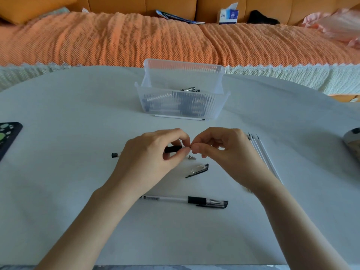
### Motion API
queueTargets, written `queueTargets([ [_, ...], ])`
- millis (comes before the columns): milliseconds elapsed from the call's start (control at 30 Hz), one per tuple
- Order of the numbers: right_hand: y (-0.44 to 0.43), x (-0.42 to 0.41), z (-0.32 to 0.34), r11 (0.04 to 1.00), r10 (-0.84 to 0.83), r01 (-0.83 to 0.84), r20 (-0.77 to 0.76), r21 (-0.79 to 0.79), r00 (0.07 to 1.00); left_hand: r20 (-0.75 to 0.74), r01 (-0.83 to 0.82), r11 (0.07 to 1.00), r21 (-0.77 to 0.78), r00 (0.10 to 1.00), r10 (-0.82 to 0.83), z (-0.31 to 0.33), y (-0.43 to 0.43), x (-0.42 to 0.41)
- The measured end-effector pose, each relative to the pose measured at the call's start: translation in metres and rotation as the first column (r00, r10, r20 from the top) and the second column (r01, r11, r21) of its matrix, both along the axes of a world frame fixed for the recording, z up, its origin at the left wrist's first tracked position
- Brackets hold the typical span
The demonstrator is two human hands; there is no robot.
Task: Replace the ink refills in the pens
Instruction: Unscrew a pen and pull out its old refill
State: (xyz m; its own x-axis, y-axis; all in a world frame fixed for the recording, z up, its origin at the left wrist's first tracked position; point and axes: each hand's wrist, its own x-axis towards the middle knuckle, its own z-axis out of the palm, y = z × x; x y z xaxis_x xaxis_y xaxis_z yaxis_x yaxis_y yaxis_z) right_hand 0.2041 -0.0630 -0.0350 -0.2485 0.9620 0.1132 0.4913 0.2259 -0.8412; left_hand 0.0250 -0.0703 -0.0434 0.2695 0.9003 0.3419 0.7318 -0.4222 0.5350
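Note:
My left hand (pixel 153 152) grips an uncapped pen barrel (pixel 173 149) by its black grip, held level above the white table. Its black end plug (pixel 114 155) sticks out to the left of the hand. My right hand (pixel 224 151) pinches the refill tip (pixel 188 147) at the barrel's open front end. A small metal nose cone (pixel 192 157) lies on the table just below the fingers. The pen's clear cap (pixel 197 170) with a black clip lies nearer me. A capped whole pen (pixel 185 200) lies closer still. Several white refills (pixel 263 152) lie to the right.
A clear ribbed plastic bin (pixel 181 106) holding several pens stands at the table's centre back, with one loose refill (pixel 181 117) in front of it. A dark phone (pixel 7 137) lies at the left edge and a shiny object (pixel 352 141) at the right edge. An orange-covered sofa runs behind.

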Motion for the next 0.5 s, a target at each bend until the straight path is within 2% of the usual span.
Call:
queueTargets([
  [167, -0.0009, -0.0005, 0.0023, 0.998, -0.018, 0.016, 0.035, 0.055, 0.999, 0.079, 0.026, 0.995, -0.098, 0.997, -0.018, 0.0009, 0.0004, 0.0020],
  [500, -0.0014, 0.0010, -0.0023, 0.964, -0.023, -0.012, 0.129, 0.264, 0.991, 0.202, 0.082, 0.952, -0.295, 0.979, -0.022, 0.0046, 0.0035, 0.0042],
])
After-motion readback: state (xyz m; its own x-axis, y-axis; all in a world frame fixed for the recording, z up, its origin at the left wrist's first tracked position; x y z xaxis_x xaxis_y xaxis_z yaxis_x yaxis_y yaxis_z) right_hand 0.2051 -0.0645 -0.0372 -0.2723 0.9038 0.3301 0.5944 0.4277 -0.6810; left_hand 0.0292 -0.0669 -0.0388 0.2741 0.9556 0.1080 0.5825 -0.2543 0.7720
